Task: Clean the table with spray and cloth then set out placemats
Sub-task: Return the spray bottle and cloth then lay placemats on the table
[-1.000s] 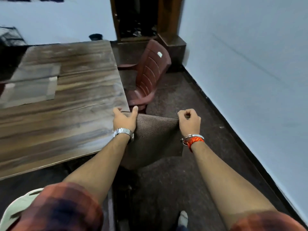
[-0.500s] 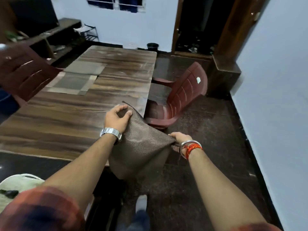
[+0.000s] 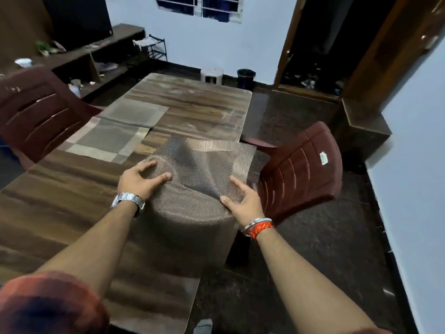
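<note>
Gripping a brown woven placemat (image 3: 204, 165) by its sides, left hand (image 3: 138, 180) and right hand (image 3: 244, 201) hold it bowed over the dark wooden table (image 3: 60, 201).

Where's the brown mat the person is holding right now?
The brown mat is draped over the table's right edge, between both hands, beside the red chair.

Place: a home's dining room, where a person's left hand (image 3: 139, 180) and right hand (image 3: 243, 198) are working at a wooden table (image 3: 192, 102).
Seating: maroon plastic chairs are standing at both sides, one (image 3: 301, 169) just right of the right hand, another (image 3: 41, 112) well left of the left hand.
Table setting: woven placemats (image 3: 108, 138) are lying beyond the left hand.
Background: a low shelf unit (image 3: 96, 59), barred window (image 3: 199, 7) and wooden doorway (image 3: 289, 42) are lining the far walls.
</note>
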Demonstrator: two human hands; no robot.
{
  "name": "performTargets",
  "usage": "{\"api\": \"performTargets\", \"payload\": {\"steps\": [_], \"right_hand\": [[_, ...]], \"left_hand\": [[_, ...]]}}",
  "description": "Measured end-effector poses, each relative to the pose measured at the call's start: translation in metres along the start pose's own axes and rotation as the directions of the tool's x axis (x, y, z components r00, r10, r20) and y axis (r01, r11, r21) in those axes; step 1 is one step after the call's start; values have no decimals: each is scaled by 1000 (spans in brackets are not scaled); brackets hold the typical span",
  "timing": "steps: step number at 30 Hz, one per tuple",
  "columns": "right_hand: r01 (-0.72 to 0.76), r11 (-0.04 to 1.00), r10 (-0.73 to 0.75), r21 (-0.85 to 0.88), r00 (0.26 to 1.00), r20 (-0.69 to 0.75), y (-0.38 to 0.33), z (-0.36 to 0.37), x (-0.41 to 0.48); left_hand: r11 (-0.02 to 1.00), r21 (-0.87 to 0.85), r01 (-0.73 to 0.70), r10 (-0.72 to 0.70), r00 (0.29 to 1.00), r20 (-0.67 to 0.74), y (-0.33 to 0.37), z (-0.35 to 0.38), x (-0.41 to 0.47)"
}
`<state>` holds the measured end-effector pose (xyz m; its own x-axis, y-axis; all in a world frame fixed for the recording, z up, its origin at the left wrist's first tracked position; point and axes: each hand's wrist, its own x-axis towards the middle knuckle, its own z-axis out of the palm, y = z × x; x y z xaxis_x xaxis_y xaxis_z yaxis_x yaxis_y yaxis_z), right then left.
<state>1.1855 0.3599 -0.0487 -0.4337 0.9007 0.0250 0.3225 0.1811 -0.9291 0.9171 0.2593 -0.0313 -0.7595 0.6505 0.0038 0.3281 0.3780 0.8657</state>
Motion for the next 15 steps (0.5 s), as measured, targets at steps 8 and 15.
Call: {"api": "performTargets", "payload": {"steps": [8,15], "right_hand": [[-197,888,311,-416,923,227,51,23,90],[355,644,215,-677,766,606,102,35,137]], "left_hand": [[788,597,150,-199,980,17,-29,61,65],[653,729,205,-494,845,205,-27,175,40]]}}
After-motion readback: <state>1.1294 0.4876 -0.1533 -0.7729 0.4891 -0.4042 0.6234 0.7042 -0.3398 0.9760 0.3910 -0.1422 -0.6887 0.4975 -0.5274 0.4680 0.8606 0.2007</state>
